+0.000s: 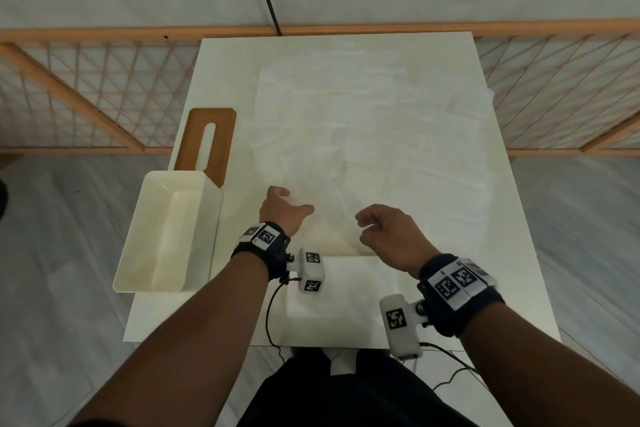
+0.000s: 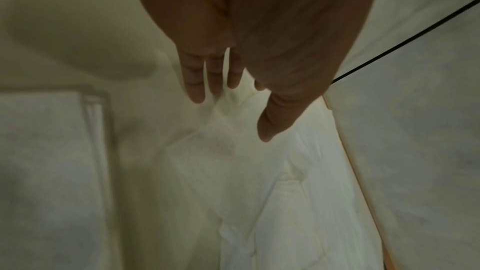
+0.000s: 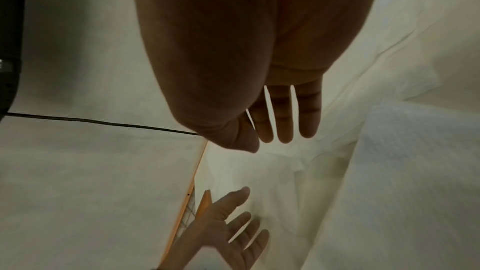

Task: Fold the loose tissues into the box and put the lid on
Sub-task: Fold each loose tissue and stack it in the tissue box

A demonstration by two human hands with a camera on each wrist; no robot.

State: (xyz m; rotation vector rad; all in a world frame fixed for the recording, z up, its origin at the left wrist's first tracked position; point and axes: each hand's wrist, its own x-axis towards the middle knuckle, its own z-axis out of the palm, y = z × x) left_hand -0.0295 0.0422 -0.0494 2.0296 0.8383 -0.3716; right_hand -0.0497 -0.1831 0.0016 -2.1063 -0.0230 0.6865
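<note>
Loose white tissues (image 1: pixel 363 135) lie spread and overlapping over most of the white table (image 1: pixel 194 315). A flat folded stack of tissue (image 1: pixel 343 291) sits at the near edge, between my wrists. My left hand (image 1: pixel 287 206) hovers over the near edge of the loose tissues, fingers straight and thumb out, holding nothing (image 2: pixel 228 114). My right hand (image 1: pixel 377 222) hangs beside it to the right, fingers relaxed and empty (image 3: pixel 272 143). The open white box (image 1: pixel 211 229) stands at the table's left edge. Its brown slotted lid (image 1: pixel 194 139) lies just behind it.
A wooden lattice rail (image 1: pixel 86 90) runs behind and to both sides of the table. Black cables (image 1: pixel 268 315) trail from the wrist cameras over the table's near edge. The box overhangs the left edge of the table.
</note>
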